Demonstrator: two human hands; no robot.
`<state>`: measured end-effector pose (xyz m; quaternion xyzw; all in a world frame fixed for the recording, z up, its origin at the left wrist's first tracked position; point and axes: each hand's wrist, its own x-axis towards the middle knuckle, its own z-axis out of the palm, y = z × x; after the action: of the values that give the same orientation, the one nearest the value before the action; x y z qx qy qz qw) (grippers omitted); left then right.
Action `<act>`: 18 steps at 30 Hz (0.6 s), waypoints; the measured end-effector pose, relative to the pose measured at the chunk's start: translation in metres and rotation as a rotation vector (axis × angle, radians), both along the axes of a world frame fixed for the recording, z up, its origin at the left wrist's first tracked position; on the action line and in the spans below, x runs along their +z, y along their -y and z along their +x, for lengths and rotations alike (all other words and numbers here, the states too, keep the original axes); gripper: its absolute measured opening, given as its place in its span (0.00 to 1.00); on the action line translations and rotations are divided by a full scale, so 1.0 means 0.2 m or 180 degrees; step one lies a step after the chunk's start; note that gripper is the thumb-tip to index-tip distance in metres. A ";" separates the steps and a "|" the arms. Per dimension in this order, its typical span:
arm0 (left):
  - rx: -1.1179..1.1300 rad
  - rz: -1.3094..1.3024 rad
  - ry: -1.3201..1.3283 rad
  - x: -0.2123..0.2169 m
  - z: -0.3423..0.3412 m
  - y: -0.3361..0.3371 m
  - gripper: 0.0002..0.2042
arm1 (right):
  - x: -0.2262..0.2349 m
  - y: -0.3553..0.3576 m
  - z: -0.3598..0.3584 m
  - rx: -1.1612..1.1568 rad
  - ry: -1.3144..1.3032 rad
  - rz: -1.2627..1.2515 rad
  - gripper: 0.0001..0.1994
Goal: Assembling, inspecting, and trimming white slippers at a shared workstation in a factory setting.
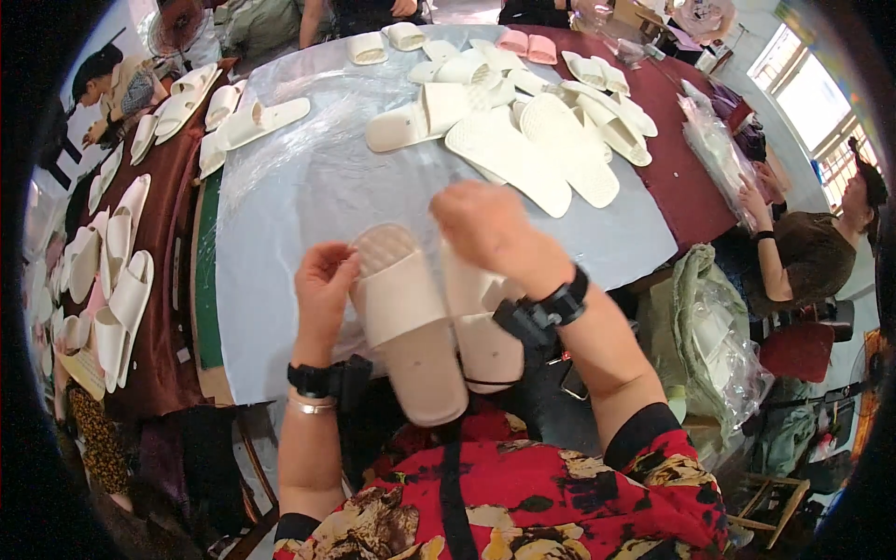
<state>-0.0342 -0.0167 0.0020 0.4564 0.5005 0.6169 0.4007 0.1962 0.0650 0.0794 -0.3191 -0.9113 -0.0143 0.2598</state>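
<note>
Two cream slippers lie side by side in front of me, reaching over the table's near edge. The left slipper (411, 322) shows its wide strap and a dimpled footbed. The right slipper (487, 345) is partly covered by my right wrist. My left hand (323, 285) is closed, thumb and fingers pinched together at the left slipper's outer edge. Anything small between those fingertips cannot be made out. Above the right slipper, my right hand (490, 224) is curled and blurred by motion. Its fingertips are hidden, and so is anything in them.
A pile of cream slippers (523, 140) covers the table's far side, with a pink pair (527, 45) behind. More slippers (121, 308) line the brown table at left. A person (812, 247) handles clear plastic at right, near a green sack (695, 317).
</note>
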 end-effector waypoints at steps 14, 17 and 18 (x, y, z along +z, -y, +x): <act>0.0371 -0.0494 -0.0535 -0.21 -0.14 0.09 0.05 | 0.39 -0.55 1.25 -0.3394 -0.0356 0.1110 0.13; 0.0273 -0.0300 -0.0537 -0.24 -0.11 0.03 0.05 | 0.14 -0.47 1.15 -0.3086 0.0511 0.0353 0.11; 0.0284 -0.0290 -0.0538 -0.27 -0.12 0.01 0.05 | 0.06 -0.45 1.09 -0.2838 0.0681 -0.0026 0.11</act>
<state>-0.0577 -0.0178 -0.0513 0.4654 0.5800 0.5700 0.3495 0.4144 0.1559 0.0913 -0.6778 -0.7068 -0.1541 0.1315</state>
